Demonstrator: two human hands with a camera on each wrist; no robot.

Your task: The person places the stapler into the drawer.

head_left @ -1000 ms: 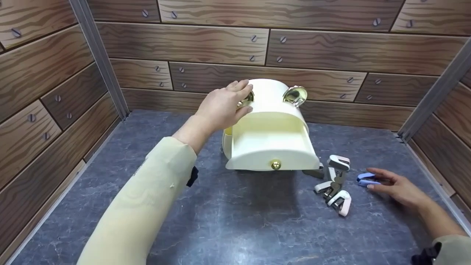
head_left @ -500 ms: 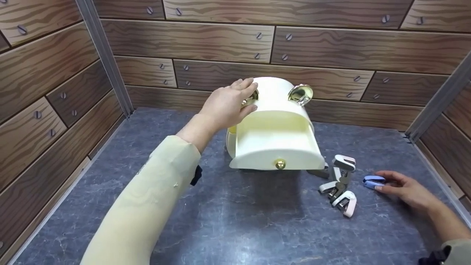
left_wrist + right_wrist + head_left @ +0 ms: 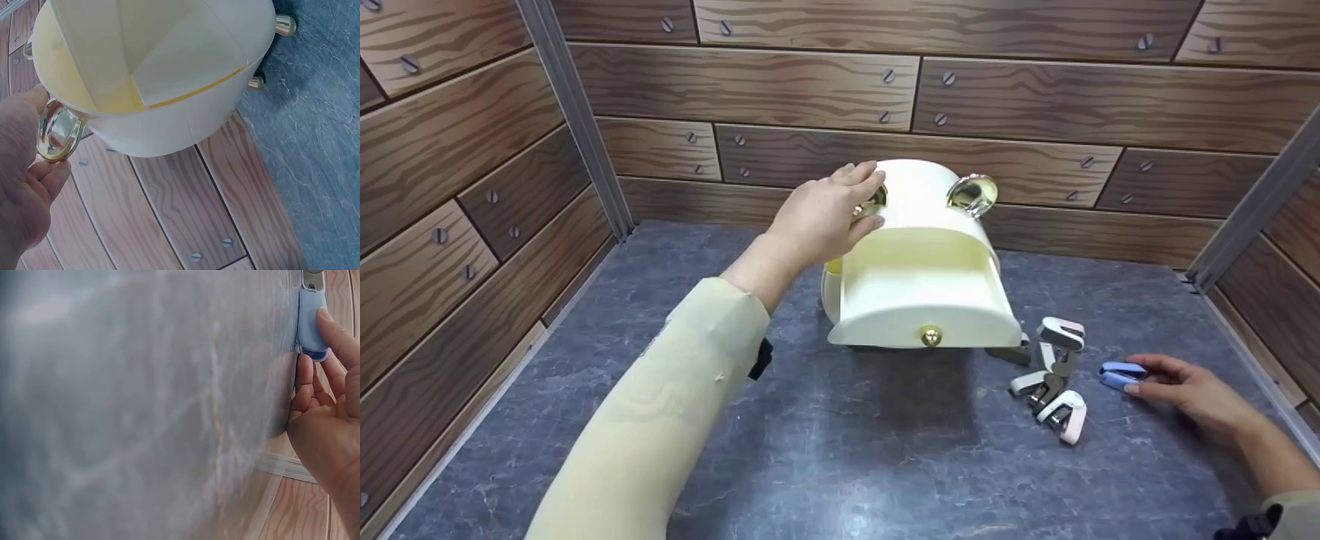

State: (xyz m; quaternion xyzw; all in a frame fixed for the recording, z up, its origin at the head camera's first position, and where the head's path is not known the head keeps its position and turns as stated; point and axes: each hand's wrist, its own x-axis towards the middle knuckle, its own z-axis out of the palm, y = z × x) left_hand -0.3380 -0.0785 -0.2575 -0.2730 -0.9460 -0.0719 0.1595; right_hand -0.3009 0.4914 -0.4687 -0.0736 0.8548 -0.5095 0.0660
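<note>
To the right of the white box (image 3: 919,202), beyond clustered staplers (image 3: 1059,365), the right hand (image 3: 1192,397) pinches a blue stapler (image 3: 312,323) at the desk (image 3: 825,450), while the left hand (image 3: 819,215) grips the box's left gold ornament (image 3: 61,135).

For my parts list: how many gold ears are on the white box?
2: left gold ear, partly hidden by the left hand; right gold ear, uncovered, atop the white box.
</note>
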